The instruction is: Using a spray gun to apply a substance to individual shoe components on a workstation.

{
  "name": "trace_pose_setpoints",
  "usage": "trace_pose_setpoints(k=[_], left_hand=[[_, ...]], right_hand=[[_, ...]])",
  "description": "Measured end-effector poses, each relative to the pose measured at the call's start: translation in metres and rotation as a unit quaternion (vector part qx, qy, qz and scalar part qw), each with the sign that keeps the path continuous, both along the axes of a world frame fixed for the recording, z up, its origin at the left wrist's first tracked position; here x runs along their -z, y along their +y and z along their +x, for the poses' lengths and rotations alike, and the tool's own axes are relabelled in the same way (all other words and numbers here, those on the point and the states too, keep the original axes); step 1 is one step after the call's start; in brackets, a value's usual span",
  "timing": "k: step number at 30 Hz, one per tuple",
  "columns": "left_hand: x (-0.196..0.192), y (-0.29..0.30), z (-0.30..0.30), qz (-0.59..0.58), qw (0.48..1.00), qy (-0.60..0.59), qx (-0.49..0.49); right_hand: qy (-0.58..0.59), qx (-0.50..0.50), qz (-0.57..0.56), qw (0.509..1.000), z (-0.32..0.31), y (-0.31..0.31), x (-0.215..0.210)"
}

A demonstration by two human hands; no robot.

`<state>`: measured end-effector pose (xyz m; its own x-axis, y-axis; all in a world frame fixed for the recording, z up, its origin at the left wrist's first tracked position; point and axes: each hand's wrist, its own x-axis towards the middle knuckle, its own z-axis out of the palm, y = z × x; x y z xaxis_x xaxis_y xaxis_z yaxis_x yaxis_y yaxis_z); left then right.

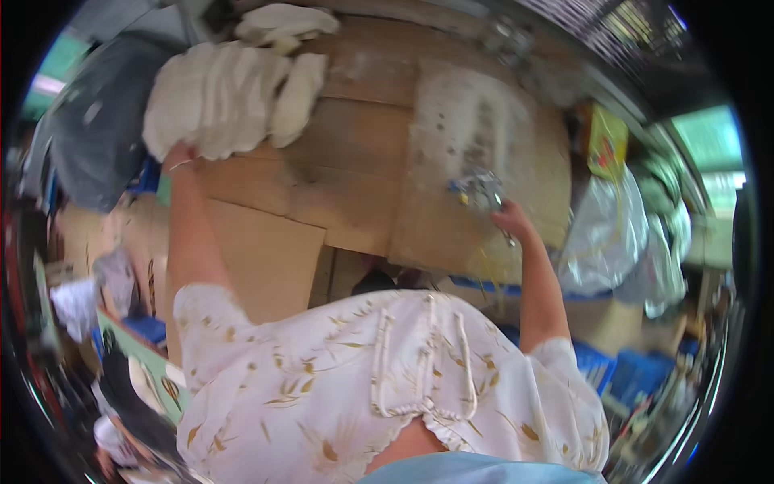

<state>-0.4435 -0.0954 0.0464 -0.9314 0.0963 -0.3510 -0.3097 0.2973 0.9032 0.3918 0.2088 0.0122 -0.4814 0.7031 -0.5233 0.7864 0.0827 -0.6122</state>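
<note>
A row of overlapping cream-coloured soft flat pieces (214, 97) with rounded ends lies at the far left of the cardboard-covered table (355, 173). My left hand (181, 153) touches the near edge of that row, and its fingers are mostly hidden against it. On the right, my right hand (513, 219) is closed around a shiny silver metal tool (482, 190) with small blue and yellow parts. Blur keeps me from telling its exact kind. The tool is over a worn cardboard sheet (427, 214) with a whitish, dark-spotted stain.
More cream pieces (286, 22) lie behind the row. A large dark grey bag (105, 121) bulges at the left. To the right hang a clear plastic bag (605, 230) and a yellow packet (608, 141). Blue bins (637, 377) stand low at the right. Another person (113, 440) shows at lower left.
</note>
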Motion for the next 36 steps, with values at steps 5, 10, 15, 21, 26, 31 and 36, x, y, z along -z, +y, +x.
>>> trace_pose_setpoints(k=[5,10,15,21,26,31,36], left_hand=[[-0.063,0.106,0.055,0.307,0.949,-0.046,0.05],[-0.183,0.217,0.144,0.386,0.912,-0.034,0.135],[-0.209,0.302,0.271,0.463,0.837,-0.043,0.288],[-0.162,0.366,0.473,0.463,0.797,-0.191,0.336],[-0.057,0.323,0.598,0.375,0.796,-0.309,0.36],[0.037,0.246,0.668,0.235,0.816,-0.399,0.347],[0.056,0.231,0.708,0.145,0.839,-0.429,0.301]], right_hand=[[0.105,0.166,-0.166,0.966,-0.021,-0.058,-0.05],[0.228,0.197,-0.16,0.94,-0.012,-0.088,-0.055],[0.352,0.34,-0.12,0.864,0.029,-0.128,-0.108],[0.345,0.42,-0.146,0.827,0.092,-0.155,-0.15],[0.355,0.428,-0.126,0.821,0.125,-0.176,-0.144],[0.353,0.422,-0.056,0.833,0.131,-0.176,-0.161],[0.253,0.432,0.076,0.862,0.109,-0.136,-0.223]])
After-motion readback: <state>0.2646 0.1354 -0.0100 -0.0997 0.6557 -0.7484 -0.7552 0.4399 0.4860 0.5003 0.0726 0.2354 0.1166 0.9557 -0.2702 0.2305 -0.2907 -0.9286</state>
